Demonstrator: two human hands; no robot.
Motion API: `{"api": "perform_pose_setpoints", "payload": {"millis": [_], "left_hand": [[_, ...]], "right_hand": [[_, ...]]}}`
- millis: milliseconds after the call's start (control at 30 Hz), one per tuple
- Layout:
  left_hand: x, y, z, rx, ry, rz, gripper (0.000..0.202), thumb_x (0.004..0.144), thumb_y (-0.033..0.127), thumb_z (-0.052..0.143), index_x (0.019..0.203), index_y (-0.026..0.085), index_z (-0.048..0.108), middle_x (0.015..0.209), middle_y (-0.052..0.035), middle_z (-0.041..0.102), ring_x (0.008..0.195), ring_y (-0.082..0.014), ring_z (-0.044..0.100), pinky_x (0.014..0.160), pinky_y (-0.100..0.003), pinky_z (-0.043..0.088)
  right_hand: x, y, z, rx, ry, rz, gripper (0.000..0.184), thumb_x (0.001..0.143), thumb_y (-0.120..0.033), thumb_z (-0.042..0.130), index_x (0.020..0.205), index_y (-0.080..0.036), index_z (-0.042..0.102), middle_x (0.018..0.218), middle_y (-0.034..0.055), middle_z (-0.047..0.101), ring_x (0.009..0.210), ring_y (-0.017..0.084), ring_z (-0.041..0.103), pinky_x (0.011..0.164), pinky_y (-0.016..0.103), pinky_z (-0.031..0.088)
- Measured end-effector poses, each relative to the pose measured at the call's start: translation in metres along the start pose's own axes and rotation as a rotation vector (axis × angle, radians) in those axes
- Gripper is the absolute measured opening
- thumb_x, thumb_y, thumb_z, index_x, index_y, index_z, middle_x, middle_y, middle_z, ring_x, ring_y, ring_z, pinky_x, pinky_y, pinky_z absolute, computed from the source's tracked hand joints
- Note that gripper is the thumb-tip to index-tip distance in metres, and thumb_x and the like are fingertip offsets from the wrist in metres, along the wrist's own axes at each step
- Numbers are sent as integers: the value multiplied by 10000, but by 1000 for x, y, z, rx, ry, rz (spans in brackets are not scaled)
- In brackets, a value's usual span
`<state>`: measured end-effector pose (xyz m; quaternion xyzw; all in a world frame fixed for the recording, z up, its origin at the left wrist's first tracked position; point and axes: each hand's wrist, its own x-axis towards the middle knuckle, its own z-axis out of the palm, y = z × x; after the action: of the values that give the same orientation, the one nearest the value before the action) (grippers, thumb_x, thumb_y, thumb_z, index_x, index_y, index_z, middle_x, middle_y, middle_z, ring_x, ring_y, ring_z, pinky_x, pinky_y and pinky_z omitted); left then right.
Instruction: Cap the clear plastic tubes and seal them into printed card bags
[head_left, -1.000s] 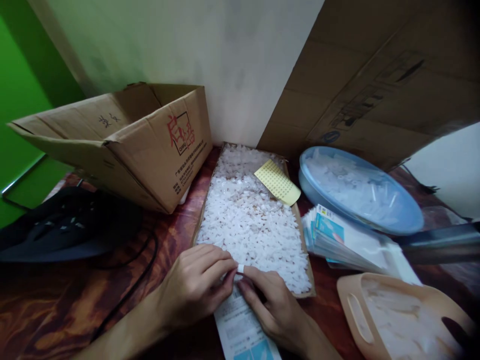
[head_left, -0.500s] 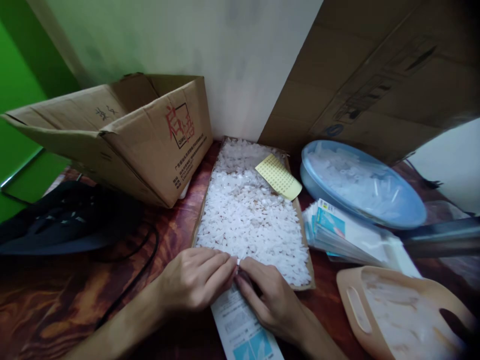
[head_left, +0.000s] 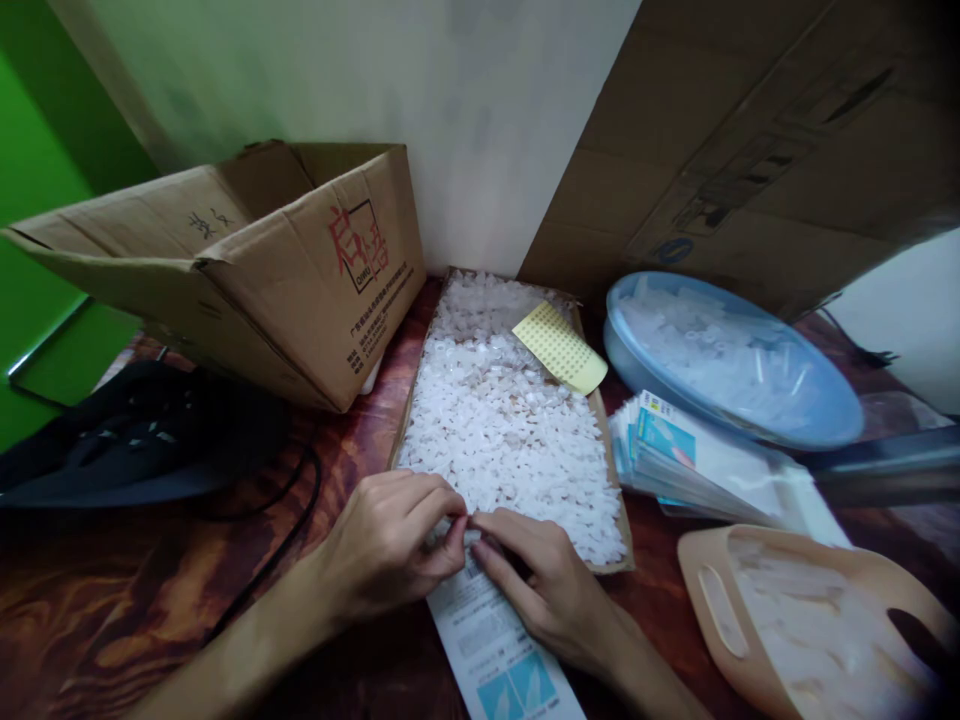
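A long white and blue printed packet lies at the near end of a shallow cardboard tray full of small white translucent plastic pieces. My left hand pinches with thumb and forefinger at the packet's far end. From the other side, my right hand grips the same end, its fingertips nearly meeting those of the left. The spot between the fingertips is too small and covered to make out fully. On the tray's pieces rests a yellow sheet of small round stickers.
An open cardboard box stands at the left, beside a dark cap. To the right are a blue basin of clear plastic pieces, a stack of printed packets and a beige basket with translucent items.
My left hand has turned and lifted slightly, its thumb now showing against the forefinger. The right fingers have shifted a little at the packet's end. The view has moved slightly.
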<state>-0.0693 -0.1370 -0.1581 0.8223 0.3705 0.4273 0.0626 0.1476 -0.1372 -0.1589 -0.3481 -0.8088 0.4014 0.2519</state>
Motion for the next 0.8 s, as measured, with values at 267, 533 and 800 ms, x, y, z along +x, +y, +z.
{"api": "perform_pose_setpoints", "payload": {"millis": [267,533,800], "left_hand": [[7,-3,-6,-412,-70,-403,129,890,104,627,828,195,694,1017,-71,739,998,-198,711,896,-331,565],[6,-20,-10,-752,7,-745,278,905,402,701,771,158,706,1158,-144,658,1059,-260,683,848,-366,607],[52,-1,-93,-603,373,-734,123,881,310,748,854,199,794,1173,-87,624,1052,-183,651,839,-232,605]], "right_hand": [[1,0,-3,115,30,77,267,1055,-290,567,1256,-223,729,1191,73,797,1080,198,754,945,313,565],[5,-1,-13,200,144,164,235,1033,-334,581,1076,-218,781,928,17,791,830,167,705,776,284,503],[-1,-1,-15,360,262,183,343,1030,-480,554,926,-209,737,813,14,721,768,177,665,652,275,454]]}}
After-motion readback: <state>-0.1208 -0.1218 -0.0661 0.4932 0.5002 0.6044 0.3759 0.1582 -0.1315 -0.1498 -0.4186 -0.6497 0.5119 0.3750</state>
